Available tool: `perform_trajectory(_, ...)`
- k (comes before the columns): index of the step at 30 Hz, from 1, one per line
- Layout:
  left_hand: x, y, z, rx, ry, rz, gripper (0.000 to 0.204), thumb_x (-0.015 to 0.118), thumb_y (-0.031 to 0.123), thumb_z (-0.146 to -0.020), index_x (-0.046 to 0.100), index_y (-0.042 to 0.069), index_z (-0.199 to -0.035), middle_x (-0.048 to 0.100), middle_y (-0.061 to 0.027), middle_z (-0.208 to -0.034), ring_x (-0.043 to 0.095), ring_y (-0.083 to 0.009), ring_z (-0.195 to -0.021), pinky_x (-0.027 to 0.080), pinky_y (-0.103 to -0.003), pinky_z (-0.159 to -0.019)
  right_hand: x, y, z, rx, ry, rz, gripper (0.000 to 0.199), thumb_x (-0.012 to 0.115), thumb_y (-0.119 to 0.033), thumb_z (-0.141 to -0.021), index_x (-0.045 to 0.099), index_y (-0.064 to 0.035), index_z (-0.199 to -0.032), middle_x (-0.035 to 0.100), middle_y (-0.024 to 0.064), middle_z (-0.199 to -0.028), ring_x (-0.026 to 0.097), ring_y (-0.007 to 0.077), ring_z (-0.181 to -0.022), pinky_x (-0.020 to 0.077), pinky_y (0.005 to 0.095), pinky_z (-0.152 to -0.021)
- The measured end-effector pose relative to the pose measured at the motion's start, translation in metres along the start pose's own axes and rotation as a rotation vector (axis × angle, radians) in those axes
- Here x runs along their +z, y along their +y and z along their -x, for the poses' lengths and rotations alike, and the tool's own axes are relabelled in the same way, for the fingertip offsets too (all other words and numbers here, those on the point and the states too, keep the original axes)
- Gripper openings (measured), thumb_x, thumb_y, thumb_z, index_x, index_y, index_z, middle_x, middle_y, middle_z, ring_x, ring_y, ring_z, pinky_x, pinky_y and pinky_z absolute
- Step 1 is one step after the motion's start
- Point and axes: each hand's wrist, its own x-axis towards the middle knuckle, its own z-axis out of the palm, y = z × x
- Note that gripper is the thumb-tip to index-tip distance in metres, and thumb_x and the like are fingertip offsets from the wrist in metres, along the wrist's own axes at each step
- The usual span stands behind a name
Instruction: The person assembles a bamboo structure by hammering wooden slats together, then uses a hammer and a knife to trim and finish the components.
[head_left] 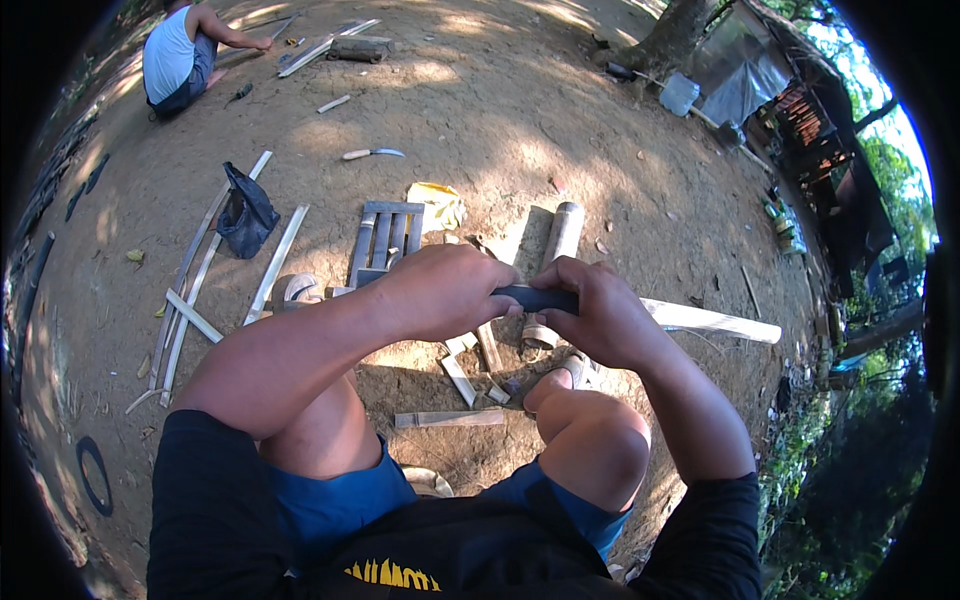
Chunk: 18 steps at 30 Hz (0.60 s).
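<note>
I sit low on bare dirt ground (560,110), knees up, looking down at my two hands held close together in front of me. My left hand (440,290) is closed in a fist around one end of a dark bar (535,298), which looks like a tool handle. My right hand (600,310) is wrapped around its other end, fingers curled tight. Only a short dark stretch shows between the fists. A pale bamboo strip (715,321) runs out to the right from under my right hand; I cannot tell whether it joins the bar or lies beneath it.

The bar looks rigid and smooth, probably light enough for one hand, though a grip at both ends gives steadier control. The strip looks long, thin and stiff, likely springy, with split edges that could be sharp. It seems best held near the hands, not at its far tip.

Just beyond my hands a thick bamboo tube (563,235) stands out of the ground, and a small slatted frame (385,240) lies to its left. Short offcuts (450,418) lie near my feet. More long strips (195,290) and a dark bag (245,215) lie to the left. A knife (370,153) lies farther off. A second person (180,55) sits at the far left.
</note>
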Motion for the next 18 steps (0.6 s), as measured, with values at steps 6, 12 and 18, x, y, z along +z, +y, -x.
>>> perform_trajectory(6,-0.001,-0.001,0.002,0.008,0.01,-0.005,0.03,0.062,0.038,-0.097,0.071,0.01,-0.105,0.069,-0.0151,-0.086,0.067,-0.037,-0.088,0.05,-0.05,-0.077,0.001,0.002,-0.005,0.0,-0.017,-0.031,0.028,0.076,-0.01,-0.081,0.067,-0.0029,-0.106,0.072,0.0184,-0.09,0.072,0.0352,-0.086,0.0548,0.0433,-0.078)
perform_trajectory(12,0.004,-0.003,0.001,0.02,0.032,-0.011,0.031,0.061,0.037,-0.097,0.07,0.009,-0.103,0.068,-0.0154,-0.087,0.067,-0.0371,-0.087,0.05,-0.05,-0.077,0.001,0.003,-0.005,0.04,-0.03,-0.049,0.022,0.07,-0.01,-0.086,0.067,-0.0029,-0.106,0.072,0.0186,-0.091,0.072,0.0352,-0.088,0.0544,0.0436,-0.079)
perform_trajectory(18,0.006,-0.006,-0.002,-0.001,0.014,0.054,0.032,0.063,0.038,-0.097,0.071,0.009,-0.108,0.069,-0.016,-0.089,0.067,-0.0369,-0.09,0.05,-0.049,-0.078,0.0,0.01,-0.003,0.066,0.051,-0.125,0.024,0.063,-0.013,-0.095,0.067,-0.0033,-0.117,0.073,0.0176,-0.099,0.072,0.032,-0.093,0.054,0.0412,-0.081)
